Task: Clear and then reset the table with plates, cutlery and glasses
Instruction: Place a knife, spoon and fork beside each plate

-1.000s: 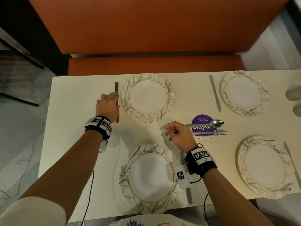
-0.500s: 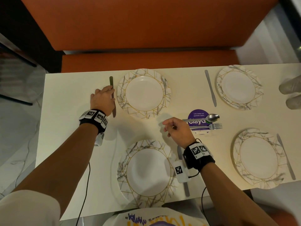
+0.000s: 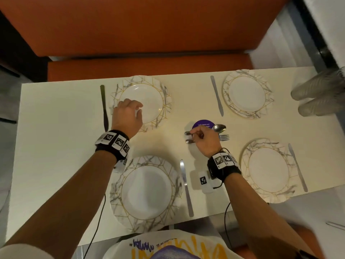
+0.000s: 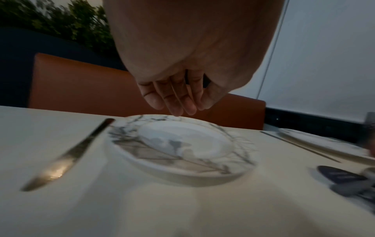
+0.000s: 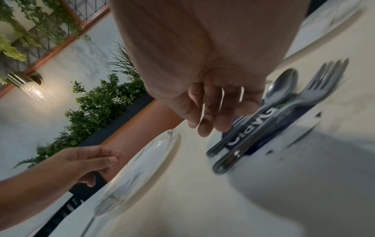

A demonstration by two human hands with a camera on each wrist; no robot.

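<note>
Four marbled plates sit on the cream table. My left hand hovers over the far left plate with straight, relaxed fingers, holding nothing. A dark knife lies left of that plate. My right hand hangs just over the handles of the stacked spoons and forks on a purple coaster. In the right wrist view the fingers are straight above the spoons and forks, not closed round them.
The near left plate has a knife on its right. The far right plate and near right plate each have a knife beside them. Clear glasses stand at the right edge. An orange bench runs behind the table.
My left hand has left the dark knife and moved right, over the far left plate. My right hand has moved right to the spoon and fork handles.
</note>
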